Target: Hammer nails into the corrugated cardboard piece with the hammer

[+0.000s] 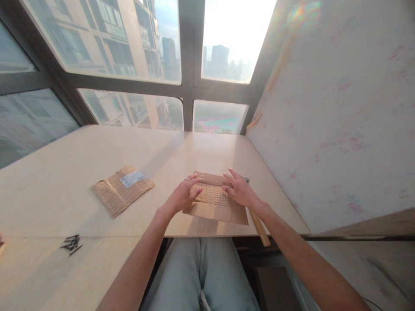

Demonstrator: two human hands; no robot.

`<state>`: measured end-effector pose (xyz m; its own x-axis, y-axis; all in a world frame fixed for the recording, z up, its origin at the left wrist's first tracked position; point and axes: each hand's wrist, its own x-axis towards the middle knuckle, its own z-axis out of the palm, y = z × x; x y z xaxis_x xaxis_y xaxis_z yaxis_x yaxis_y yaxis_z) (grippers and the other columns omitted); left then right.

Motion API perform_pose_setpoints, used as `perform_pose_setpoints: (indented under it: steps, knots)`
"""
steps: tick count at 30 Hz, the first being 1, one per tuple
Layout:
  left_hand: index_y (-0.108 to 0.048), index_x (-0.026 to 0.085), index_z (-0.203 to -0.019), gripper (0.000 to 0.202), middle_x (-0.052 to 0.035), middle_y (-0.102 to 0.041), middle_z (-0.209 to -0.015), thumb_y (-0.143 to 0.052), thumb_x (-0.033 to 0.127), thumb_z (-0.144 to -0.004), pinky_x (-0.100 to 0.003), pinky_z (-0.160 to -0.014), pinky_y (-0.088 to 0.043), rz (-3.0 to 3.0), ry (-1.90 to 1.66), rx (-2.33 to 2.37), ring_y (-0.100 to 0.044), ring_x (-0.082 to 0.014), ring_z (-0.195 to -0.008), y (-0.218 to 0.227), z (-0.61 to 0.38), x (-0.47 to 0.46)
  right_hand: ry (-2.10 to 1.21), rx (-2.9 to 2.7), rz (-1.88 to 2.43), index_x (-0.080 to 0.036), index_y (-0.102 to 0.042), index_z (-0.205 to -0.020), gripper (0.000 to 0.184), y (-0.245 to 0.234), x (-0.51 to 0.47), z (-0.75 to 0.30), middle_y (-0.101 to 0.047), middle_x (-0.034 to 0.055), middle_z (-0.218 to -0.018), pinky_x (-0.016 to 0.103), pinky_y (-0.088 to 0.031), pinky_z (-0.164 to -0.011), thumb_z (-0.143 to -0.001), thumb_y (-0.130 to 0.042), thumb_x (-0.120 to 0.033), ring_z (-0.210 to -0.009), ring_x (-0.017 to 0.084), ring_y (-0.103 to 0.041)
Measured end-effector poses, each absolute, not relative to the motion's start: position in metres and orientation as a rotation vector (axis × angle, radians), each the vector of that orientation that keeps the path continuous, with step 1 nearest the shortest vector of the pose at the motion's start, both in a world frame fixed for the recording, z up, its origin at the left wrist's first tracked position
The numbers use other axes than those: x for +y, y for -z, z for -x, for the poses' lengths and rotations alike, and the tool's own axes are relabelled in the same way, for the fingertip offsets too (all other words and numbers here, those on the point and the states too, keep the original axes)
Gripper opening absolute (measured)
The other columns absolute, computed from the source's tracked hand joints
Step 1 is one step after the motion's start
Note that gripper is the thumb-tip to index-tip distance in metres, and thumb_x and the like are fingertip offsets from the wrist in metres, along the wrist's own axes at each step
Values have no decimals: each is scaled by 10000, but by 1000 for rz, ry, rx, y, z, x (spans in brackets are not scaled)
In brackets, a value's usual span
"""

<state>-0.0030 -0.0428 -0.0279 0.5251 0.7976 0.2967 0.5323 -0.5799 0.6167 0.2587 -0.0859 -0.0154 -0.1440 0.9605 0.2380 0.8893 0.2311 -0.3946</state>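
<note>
A brown cardboard piece with a grid of small holes lies flat near the front edge of the pale wooden table. My left hand rests on its left side, fingers spread and lightly curled, a ring on one finger. My right hand rests on its right side with fingers stretched out. Neither hand grips anything. A wooden handle sticks out from under my right wrist over the table's edge; its head is hidden.
A folded brown cardboard packet with a white label lies to the left. A small heap of dark nails sits at the front left. A pale stained wall stands on the right, large windows behind. My legs in light jeans are below the table.
</note>
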Motion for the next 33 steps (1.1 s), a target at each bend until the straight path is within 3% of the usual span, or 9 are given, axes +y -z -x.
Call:
perform_pose_setpoints:
  steps: [2,4,8,13,18,22,26,30,33]
  knots:
    - [-619,177,-1224,380,-157,-545,-1394,-564,329,-880,-487,-1084,-412,-2290,-817,1107,-518,-275,-1295,28,5,-44,-329,-1784,1753,-119,-595,-1297,484,19,-83,-265,-478,197,-1459,471,-275,-1140,-846,-620,-292,-1390,312,-373]
    - [-625,169,-1210,372,-160,-553,-1384,-571,317,-873,-489,-1084,-413,-2260,-843,1133,-528,-272,-1283,28,6,-46,-480,-1498,1820,-110,-624,-1249,490,22,-81,-272,-570,198,-1364,477,-296,-1123,-789,-658,-277,-1318,322,-461]
    - [-655,140,-1155,337,-167,-611,-1304,-562,279,-863,-460,-1038,-468,-2175,-895,1175,-555,-269,-1247,26,3,-48,-680,-1298,1820,-96,-680,-1116,410,26,-81,-284,-722,159,-1085,421,-488,-941,-750,-666,-281,-1027,279,-662]
    - [-688,176,-1095,284,-117,-673,-1214,-556,266,-861,-426,-1009,-498,-2136,-947,1158,-611,-246,-1166,21,-6,-53,-736,-1202,1756,-84,-673,-1123,417,17,-85,-294,-738,131,-1003,310,-545,-785,-758,-649,-285,-896,211,-693]
    - [-678,157,-1122,303,-139,-655,-1248,-559,236,-856,-434,-1051,-459,-2180,-877,1106,-596,-251,-1196,21,-19,-60,-694,-1200,1817,-71,-673,-1114,408,14,-91,-307,-739,140,-962,329,-547,-777,-755,-644,-264,-871,222,-694]
    - [-669,136,-1138,314,-167,-607,-1317,-552,251,-870,-434,-1063,-446,-2227,-820,1083,-569,-259,-1238,25,-24,-64,-611,-1262,1896,-68,-683,-1093,379,23,-94,-311,-719,179,-1042,427,-520,-882,-769,-621,-256,-969,280,-676]
    - [-668,142,-1136,307,-161,-602,-1326,-535,275,-893,-436,-1065,-444,-2241,-836,1062,-566,-256,-1243,27,-23,-65,-371,-1472,1897,-119,-655,-1204,436,18,-96,-299,-614,201,-1274,522,-369,-1062,-789,-632,-252,-1223,337,-532]
    - [-650,157,-1170,319,-153,-595,-1339,-545,274,-893,-441,-1067,-442,-2256,-840,1062,-565,-253,-1245,29,-24,-65,14,-2100,1708,-200,-659,-1234,356,-3,-97,-267,-496,172,-1432,514,-350,-1075,-898,-569,-275,-1323,329,-436]
    - [-648,153,-1172,319,-164,-582,-1350,-548,266,-891,-448,-1061,-447,-2272,-819,1057,-565,-262,-1244,31,-27,-66,2,-2420,1593,-258,-662,-1234,324,-12,-93,-242,-456,129,-1487,487,-327,-1087,-949,-533,-341,-1371,298,-390]
